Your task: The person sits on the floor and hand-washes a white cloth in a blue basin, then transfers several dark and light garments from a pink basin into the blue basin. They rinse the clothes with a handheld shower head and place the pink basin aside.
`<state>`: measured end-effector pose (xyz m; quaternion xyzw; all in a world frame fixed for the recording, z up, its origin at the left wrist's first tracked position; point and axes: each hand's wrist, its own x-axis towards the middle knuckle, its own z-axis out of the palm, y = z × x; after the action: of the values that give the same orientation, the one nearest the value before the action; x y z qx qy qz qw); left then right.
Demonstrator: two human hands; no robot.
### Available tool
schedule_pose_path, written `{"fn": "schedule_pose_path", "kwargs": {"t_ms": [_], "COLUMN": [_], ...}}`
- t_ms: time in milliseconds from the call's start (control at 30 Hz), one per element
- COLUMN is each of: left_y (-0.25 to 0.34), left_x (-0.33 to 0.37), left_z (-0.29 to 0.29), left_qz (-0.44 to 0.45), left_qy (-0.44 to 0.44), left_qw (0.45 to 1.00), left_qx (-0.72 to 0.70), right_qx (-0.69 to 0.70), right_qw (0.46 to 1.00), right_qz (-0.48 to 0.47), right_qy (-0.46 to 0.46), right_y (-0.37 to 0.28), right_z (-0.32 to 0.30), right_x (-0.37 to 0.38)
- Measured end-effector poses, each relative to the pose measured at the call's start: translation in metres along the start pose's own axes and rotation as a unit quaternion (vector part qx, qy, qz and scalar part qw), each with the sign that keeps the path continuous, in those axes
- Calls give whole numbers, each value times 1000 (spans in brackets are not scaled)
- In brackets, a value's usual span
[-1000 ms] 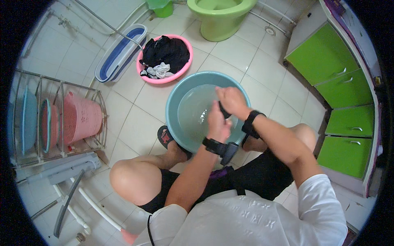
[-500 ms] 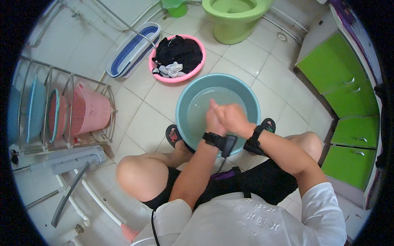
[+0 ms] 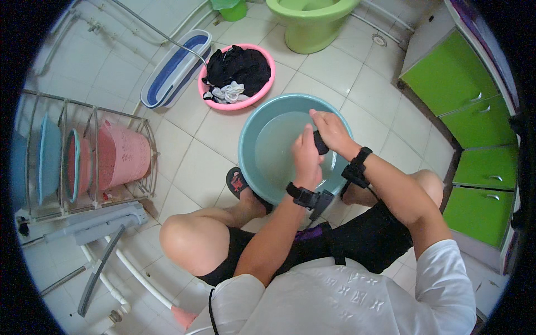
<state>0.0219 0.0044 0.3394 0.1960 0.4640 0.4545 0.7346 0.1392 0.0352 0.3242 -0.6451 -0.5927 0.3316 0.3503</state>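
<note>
Over the blue-green basin (image 3: 249, 120), which holds cloudy water, my two hands meet around a small black cloth (image 3: 320, 143). Its shape is mostly covered by my fingers, so I cannot tell what kind of item it is. My right hand (image 3: 333, 134) is closed round the cloth from the right. Pressed to it from the left is my left hand (image 3: 306, 156), its fingers slightly blurred. Each wrist wears a black strap with a small device.
Beyond the basin, a pink basin (image 3: 269, 84) holds black and white clothes beside a folded blue-and-white tub (image 3: 176, 68). A green toilet (image 3: 310, 30) stands at the back. Green cupboards (image 3: 455, 84) line the right; a metal rack (image 3: 66, 148) with basins and a pink basket (image 3: 124, 153) stands left.
My hands have moved apart slightly and to the right, and the black cloth now shows between them. Before, they were clasped together over the water. The whole view has shifted slightly.
</note>
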Motion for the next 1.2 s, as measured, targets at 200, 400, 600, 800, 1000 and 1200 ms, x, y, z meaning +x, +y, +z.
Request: {"fn": "schedule_pose_path", "kwargs": {"t_ms": [200,400,600,800,1000,1200], "left_y": [-1,-19,-11,-12,-67,-131], "left_x": [58,48,14,28,48,121], "left_z": [-42,-52,-7,-30,-57,-147], "left_qz": [302,-75,-168,-127,-215,-187], "left_qy": [96,-25,30,-10,-28,136], "left_qw": [906,990,985,984,976,968], "left_qx": [282,-120,7,-123,-11,-96], "right_qx": [365,-117,-184,-107,-161,-47], "right_qw": [819,991,982,994,968,975], "right_qz": [333,-29,44,-7,152,177], "right_qy": [-293,-64,29,-16,-121,-128], "right_y": [2,-42,-36,-8,86,167], "right_z": [-7,13,-2,35,26,106], "right_x": [-9,-29,-11,-32,-8,-11]}}
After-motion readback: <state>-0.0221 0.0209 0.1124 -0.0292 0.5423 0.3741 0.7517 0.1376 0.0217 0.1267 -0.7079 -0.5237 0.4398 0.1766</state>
